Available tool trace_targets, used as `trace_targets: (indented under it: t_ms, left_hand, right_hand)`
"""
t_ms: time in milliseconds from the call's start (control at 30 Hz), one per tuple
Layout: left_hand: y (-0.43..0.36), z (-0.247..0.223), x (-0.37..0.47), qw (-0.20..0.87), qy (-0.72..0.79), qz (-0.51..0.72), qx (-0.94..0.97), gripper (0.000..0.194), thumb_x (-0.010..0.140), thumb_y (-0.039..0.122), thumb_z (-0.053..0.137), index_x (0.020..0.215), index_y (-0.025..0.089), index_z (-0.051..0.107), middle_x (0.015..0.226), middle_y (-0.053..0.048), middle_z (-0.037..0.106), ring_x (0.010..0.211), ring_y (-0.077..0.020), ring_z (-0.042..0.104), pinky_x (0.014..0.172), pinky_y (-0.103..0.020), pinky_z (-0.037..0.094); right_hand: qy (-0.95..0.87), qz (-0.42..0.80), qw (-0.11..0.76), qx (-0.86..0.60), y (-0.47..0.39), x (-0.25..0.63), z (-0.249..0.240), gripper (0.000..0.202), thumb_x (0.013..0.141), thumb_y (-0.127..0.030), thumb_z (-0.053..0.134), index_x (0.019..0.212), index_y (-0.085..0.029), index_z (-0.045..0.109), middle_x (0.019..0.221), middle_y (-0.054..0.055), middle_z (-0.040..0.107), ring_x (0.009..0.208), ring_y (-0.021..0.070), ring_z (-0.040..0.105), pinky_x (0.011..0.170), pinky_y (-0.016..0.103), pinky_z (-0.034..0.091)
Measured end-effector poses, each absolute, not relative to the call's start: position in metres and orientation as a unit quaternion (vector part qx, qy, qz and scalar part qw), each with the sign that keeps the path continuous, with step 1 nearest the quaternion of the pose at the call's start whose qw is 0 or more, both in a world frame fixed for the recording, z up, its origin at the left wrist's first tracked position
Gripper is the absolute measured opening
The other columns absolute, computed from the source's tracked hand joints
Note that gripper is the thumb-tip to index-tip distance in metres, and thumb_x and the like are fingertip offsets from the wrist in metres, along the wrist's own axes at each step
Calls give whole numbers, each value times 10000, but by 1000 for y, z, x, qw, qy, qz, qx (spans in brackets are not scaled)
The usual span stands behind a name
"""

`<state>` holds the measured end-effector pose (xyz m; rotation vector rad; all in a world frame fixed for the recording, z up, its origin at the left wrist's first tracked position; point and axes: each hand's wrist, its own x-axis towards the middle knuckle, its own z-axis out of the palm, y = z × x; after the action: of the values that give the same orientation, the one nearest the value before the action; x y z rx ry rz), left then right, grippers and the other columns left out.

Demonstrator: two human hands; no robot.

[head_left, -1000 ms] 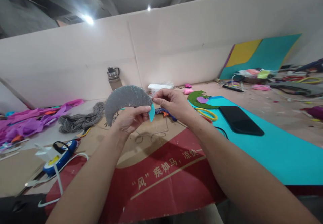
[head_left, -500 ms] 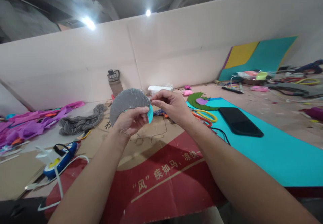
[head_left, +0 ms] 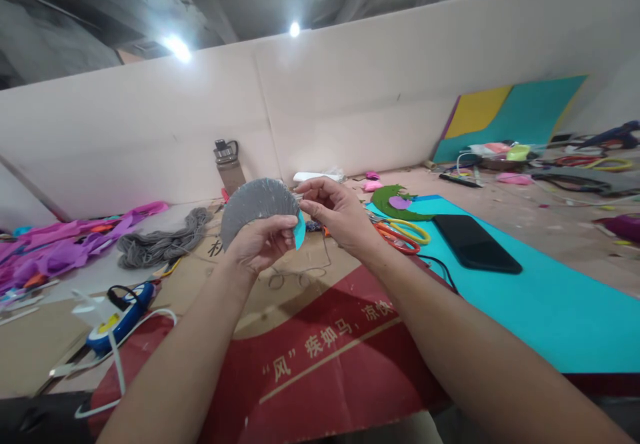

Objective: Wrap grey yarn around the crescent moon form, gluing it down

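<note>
My left hand (head_left: 265,241) grips a curved piece wrapped in grey yarn (head_left: 255,204), thumb lying across its lower front. At the right end of the piece a bare turquoise tip (head_left: 299,231) shows beside my thumb. Close to that tip, my right hand (head_left: 333,211) pinches thumb and forefinger together at the upper edge of the wrapping. What lies between those fingers is too small to make out for certain. Below both hands, a loose thin strand (head_left: 300,273) curls over the cardboard (head_left: 345,344). A hank of grey yarn (head_left: 163,241) lies to the left.
A black phone (head_left: 475,243) rests on a turquoise sheet (head_left: 550,304) at right, near orange and yellow scissors (head_left: 400,234) and a green curved piece (head_left: 387,199). Behind stands a bottle (head_left: 229,167). At left are a blue power strip (head_left: 123,317) and purple scraps (head_left: 70,257).
The wrapped piece has shifted slightly right and tilted a little in my left hand. My right hand's fingers have opened and lifted slightly, while thumb and forefinger stay at the edge.
</note>
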<state>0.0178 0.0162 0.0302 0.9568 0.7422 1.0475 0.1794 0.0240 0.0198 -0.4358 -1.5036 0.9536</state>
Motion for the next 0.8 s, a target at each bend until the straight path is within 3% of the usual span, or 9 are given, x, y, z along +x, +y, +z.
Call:
trace_targets:
  t_ms: [300, 467, 600, 800]
  left_hand:
    - [17, 31, 18, 700, 344, 472, 411, 123, 558, 82, 727, 540, 121, 612, 467, 20, 556, 434, -62, 497, 477, -193, 430]
    - [18, 30, 15, 716, 338, 449, 414, 166, 572, 91, 726, 510, 130, 577, 434, 35, 516, 398, -60, 481, 437, -183, 414]
    - [16, 31, 16, 735, 328, 434, 404, 155, 564, 92, 720, 530, 130, 573, 419, 53, 474, 380, -51, 457, 413, -172, 399]
    - [14, 31, 18, 751, 308, 437, 388, 150, 537, 85, 736, 625, 117, 620, 458, 58, 495, 394, -39, 446, 412, -161, 401]
  right_hand:
    - [-641, 426, 612, -180, 29, 178, 16, 231, 776, -344, 744, 945, -227, 639, 792, -22, 638, 743, 113, 575, 714, 270, 459]
    - [-641, 423, 613, -184, 33, 180, 14, 169, 746, -336, 770, 825, -222, 674, 817, -12, 659, 779, 124, 595, 759, 283, 471]
    - [-647, 388, 622, -210, 34, 181, 13, 162, 741, -349, 768, 758, -216, 676, 744, -23, 641, 722, 123, 568, 720, 284, 457]
    - [-663, 372, 611, -222, 32, 182, 14, 122, 791, -358, 724, 818, -239, 730, 815, -7, 712, 816, 154, 639, 850, 339, 479]
